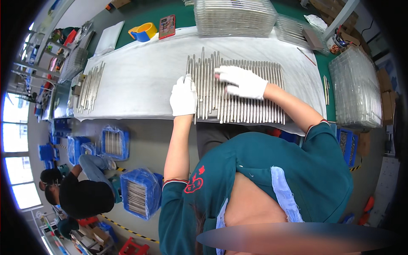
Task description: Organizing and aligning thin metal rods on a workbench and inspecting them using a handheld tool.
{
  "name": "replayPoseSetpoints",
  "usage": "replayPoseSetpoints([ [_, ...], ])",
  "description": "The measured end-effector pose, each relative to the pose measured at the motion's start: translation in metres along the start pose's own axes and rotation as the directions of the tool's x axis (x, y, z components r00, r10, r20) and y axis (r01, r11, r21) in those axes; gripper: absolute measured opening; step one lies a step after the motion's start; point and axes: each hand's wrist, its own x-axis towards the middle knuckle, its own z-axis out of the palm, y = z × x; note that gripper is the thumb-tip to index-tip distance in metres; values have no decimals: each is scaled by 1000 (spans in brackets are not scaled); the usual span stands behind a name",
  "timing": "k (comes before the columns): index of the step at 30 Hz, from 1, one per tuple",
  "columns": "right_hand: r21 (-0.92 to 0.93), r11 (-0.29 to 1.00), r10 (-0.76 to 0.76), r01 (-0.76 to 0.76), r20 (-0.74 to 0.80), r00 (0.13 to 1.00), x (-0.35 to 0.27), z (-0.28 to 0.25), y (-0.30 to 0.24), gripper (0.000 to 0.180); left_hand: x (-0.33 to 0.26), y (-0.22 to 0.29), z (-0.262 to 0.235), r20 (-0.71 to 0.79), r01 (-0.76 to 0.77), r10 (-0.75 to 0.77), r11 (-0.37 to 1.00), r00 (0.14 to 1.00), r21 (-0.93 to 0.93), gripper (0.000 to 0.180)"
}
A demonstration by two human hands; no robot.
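A row of slim silver metal rods (250,108) lies side by side on the white cloth (140,76), their ends uneven toward the left. At the row's left edge, my left hand (184,97), in a white glove, has its fingers bent closely around the outermost rod; its fingertips are partly hidden. My right hand (243,82), gloved too with some fingertips bare, reaches over the middle of the row. Its fingers are extended and apart, and no rod is seen in its grip.
Loose rods (91,87) lie at the table's left. Behind are stacked clear plastic trays (236,19), a phone (167,26) and a tape roll (144,32). More trays (356,87) stand right. A person (85,195) sits near blue rod-filled bins (153,191).
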Motion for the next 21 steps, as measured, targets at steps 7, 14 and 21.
replayPoseSetpoints([
  [7,885,447,413,-130,-75,908,97,-8,84,54,-36,-11,-29,12,-324,327,939,945,-119,46],
  [14,995,-35,398,-93,99,912,149,0,89,53,-51,-10,-53,191,-367,386,922,903,-125,78],
  [21,968,-185,96,-170,190,977,139,6,76,60,-43,-21,-39,126,-431,449,890,884,-149,91],
])
